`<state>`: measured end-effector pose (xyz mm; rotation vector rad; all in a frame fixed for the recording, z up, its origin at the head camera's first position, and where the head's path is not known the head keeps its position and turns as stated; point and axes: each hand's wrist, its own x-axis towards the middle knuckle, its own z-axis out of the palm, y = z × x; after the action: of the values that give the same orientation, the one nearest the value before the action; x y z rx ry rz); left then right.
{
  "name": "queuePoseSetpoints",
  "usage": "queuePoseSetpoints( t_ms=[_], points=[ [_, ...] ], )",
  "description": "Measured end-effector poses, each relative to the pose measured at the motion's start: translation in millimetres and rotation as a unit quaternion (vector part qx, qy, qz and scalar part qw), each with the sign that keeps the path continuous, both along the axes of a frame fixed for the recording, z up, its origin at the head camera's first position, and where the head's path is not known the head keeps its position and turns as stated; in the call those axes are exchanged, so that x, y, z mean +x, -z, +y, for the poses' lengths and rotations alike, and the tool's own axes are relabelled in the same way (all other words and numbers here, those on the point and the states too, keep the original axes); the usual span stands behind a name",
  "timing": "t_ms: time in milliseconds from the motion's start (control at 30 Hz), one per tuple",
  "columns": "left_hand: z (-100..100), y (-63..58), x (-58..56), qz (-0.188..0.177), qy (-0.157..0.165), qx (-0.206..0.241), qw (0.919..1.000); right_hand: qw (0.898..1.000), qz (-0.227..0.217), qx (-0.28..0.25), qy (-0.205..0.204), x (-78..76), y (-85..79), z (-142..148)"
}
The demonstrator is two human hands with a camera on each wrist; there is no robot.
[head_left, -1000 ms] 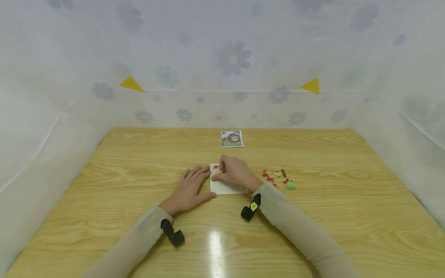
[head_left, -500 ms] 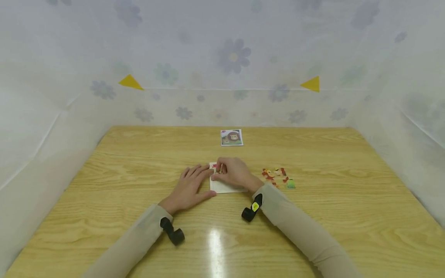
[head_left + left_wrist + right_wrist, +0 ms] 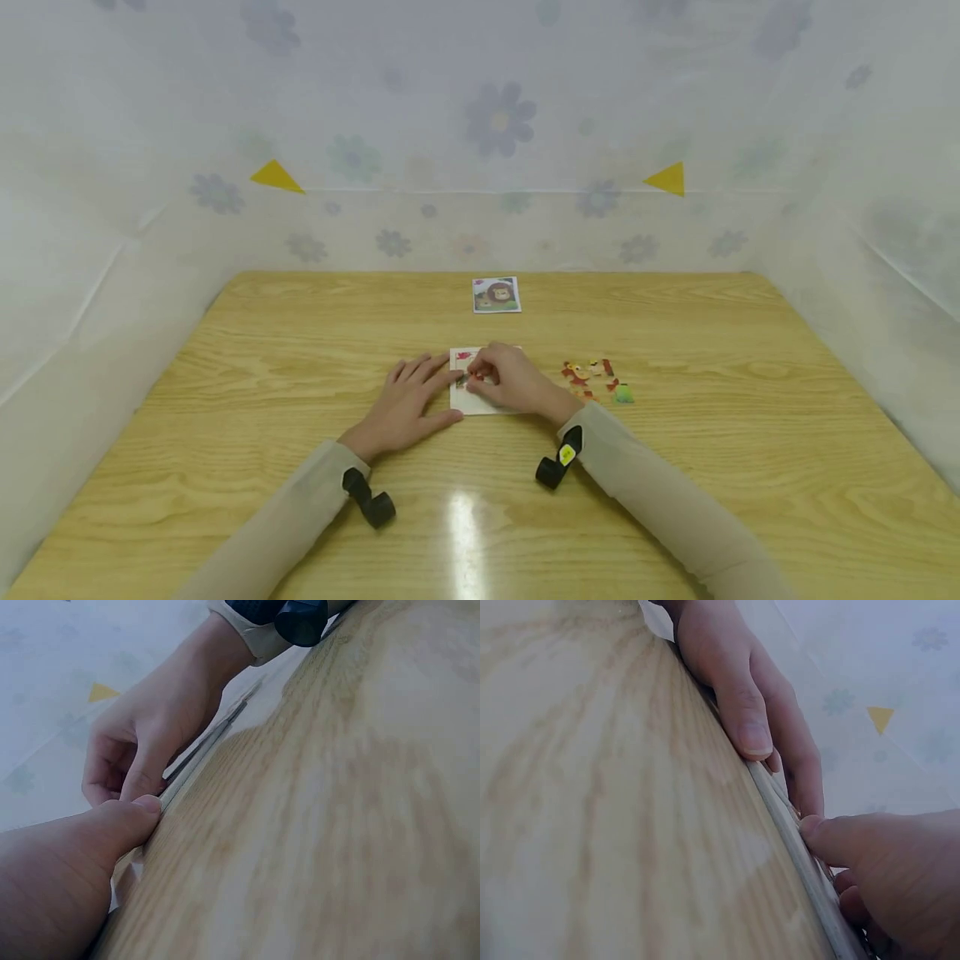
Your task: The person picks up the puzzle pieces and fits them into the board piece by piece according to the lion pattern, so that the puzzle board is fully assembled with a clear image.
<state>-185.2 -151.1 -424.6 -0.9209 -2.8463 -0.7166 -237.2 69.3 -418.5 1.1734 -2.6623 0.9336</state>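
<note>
A white puzzle board (image 3: 487, 404) lies in the middle of the table, with pink print at its upper left corner. My left hand (image 3: 401, 408) lies with straight fingers along the board's left side, its thumb at the near left corner. Over the board is my right hand (image 3: 513, 379), thumb and fingers curled together around a small reddish puzzle piece (image 3: 477, 377), largely hidden by the fingertips. In the right wrist view the thumb (image 3: 817, 829) is low over the board's edge (image 3: 787, 832). To the right lie several loose puzzle pieces (image 3: 577, 375), red, yellow and green.
A square picture card (image 3: 497, 295) with a lion lies farther back on the wooden table (image 3: 300, 333). White flowered sheeting (image 3: 420, 100) encloses the back and sides. Two yellow triangles (image 3: 279, 177) mark the back sheet.
My right hand has shifted slightly right and toward me, uncovering more of the board's top edge and upper left corner. My left hand stays on the board's left side.
</note>
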Motion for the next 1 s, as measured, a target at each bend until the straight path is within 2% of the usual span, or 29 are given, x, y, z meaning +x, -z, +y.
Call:
queuePoseSetpoints(
  t_ms=[200, 500, 700, 1000],
  points=[
    [1, -0.1, -0.5, 0.007, 0.003, -0.01, 0.9999, 1.0, 0.017, -0.019, -0.005, 0.0, 1.2, 1],
    [-1, 0.5, -2.5, -0.001, 0.002, -0.008, 1.0, 0.999, 0.038, -0.025, -0.008, -3.3, 3.7, 1],
    [-1, -1.2, -1.8, -0.008, -0.007, 0.01, 0.9999, 0.999, 0.038, -0.027, -0.008, -1.6, 0.0, -2],
    [-2, 0.7, -0.4, -0.01, -0.016, 0.02, 0.9996, 0.993, 0.046, -0.093, 0.058, -0.1, 0.6, 22]
  ],
)
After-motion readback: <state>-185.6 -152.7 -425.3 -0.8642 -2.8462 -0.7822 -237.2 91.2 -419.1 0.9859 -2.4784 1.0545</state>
